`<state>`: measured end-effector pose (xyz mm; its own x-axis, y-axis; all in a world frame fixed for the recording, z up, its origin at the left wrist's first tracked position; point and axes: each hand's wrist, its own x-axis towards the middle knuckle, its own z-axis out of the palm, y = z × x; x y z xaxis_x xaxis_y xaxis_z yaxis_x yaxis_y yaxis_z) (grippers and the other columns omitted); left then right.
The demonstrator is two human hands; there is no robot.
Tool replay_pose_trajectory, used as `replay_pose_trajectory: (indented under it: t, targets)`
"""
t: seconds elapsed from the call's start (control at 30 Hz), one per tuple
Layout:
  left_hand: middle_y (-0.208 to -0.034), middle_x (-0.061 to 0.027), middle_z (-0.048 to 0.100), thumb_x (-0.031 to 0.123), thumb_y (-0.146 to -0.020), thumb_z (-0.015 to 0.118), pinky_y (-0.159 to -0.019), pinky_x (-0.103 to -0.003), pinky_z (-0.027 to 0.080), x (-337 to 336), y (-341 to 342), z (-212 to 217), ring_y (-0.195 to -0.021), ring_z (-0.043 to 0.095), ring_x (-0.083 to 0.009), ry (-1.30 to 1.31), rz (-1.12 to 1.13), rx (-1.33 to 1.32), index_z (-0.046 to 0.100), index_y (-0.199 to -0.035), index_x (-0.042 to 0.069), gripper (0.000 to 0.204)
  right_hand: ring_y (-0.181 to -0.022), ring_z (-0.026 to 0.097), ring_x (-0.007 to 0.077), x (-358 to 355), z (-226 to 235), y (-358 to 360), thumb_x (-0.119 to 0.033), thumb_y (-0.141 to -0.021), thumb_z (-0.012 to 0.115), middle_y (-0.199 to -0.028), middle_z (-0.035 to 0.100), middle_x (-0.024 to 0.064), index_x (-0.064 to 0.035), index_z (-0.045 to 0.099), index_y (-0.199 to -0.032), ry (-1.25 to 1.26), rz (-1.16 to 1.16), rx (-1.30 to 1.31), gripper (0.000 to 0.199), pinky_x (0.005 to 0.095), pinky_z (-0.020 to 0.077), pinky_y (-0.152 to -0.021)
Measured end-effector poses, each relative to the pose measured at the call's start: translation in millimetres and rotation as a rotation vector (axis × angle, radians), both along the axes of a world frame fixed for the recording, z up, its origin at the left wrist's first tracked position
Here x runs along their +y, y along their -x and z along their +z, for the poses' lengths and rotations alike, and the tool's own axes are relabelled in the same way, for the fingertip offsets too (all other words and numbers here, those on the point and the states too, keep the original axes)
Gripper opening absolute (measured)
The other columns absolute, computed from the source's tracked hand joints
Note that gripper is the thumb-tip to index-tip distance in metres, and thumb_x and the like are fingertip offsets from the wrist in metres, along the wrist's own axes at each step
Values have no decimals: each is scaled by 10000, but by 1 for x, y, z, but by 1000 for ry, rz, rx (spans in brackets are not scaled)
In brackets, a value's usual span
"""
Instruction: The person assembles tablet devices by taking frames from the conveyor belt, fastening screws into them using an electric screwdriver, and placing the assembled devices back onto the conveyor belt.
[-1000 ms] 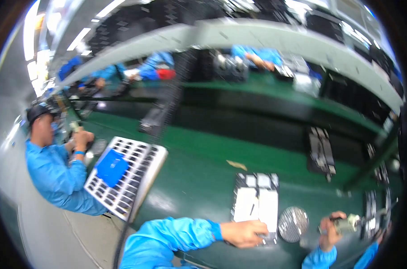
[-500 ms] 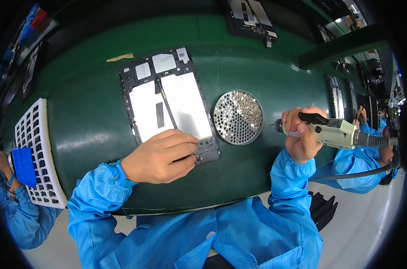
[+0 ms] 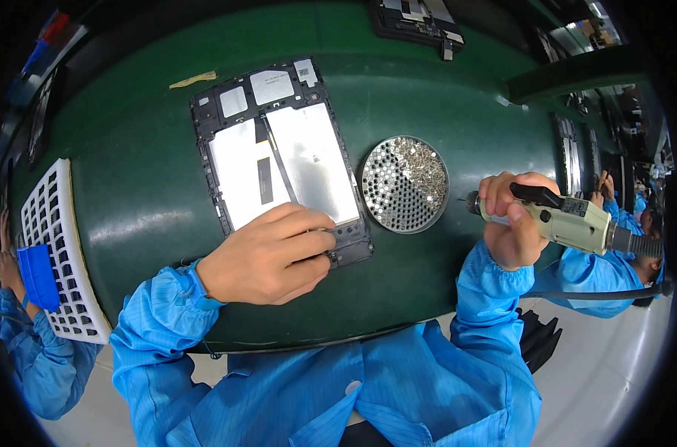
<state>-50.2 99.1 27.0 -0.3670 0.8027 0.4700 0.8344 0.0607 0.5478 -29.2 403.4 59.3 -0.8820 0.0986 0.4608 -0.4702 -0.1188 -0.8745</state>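
An opened tablet (image 3: 312, 160) with silvery battery panels and a black frame lies slightly slanted in front of me. Over its lower end is my left hand (image 3: 271, 253), fingers curled and pressed together at the frame. Its fingertips and whatever they pinch are hidden from view. My right hand (image 3: 516, 220) grips a pale green electric screwdriver (image 3: 577, 225) with a black lever, its thin bit pointing left, clear of the tablet. Between tablet and screwdriver sits a round perforated screw tray (image 3: 405, 185), with loose small screws heaped on its right side.
A white grid tray (image 3: 61, 261) with a blue box (image 3: 39, 277) stands at the left edge. Another opened tablet (image 3: 416, 22) lies at the back, and a yellowish strip (image 3: 193, 80) beyond mine. A green bar (image 3: 577, 74) crosses at right. Co-workers in blue sit on both sides.
The whole view has shifted a little. My left hand's fingers are slightly more bent at the tablet's lower end. My right hand still holds the screwdriver off to the right.
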Motion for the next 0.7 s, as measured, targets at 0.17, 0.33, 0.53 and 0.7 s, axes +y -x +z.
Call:
replay_pose_trajectory:
  t: [0.17,0.33,0.53,0.7]
  targets:
    - [-960,-125,557,76,-657,759,-819,-429,478,0,1,9,-1040,556,-323,75,-6,-82,611,-817,24,224,-606,519,187,0,0,2,-55,-775,595,-711,533,99,4,494,-1087,-7,16,16,333,370,458,-630]
    - [-1028,-145,577,106,-724,699,-908,-469,458,1,-18,20,-1085,546,-335,209,103,126,612,-933,27,240,-593,501,172,1,-1,0,-20,-781,577,-699,517,84,12,474,-1081,28,-55,16,319,362,456,-622]
    - [-1154,-147,582,70,-773,570,-959,-488,431,-6,27,7,-1138,520,-352,331,529,341,585,-1124,30,353,-575,499,171,8,-3,0,-18,-776,580,-688,523,88,22,481,-1063,9,-111,21,306,365,461,-622]
    - [-1205,-135,590,-110,-683,531,-1009,-459,382,-25,134,-17,-1164,505,-348,274,845,464,555,-1189,32,526,-569,499,165,15,-1,4,12,-781,573,-694,536,97,26,489,-1055,-5,-87,27,288,351,463,-612]
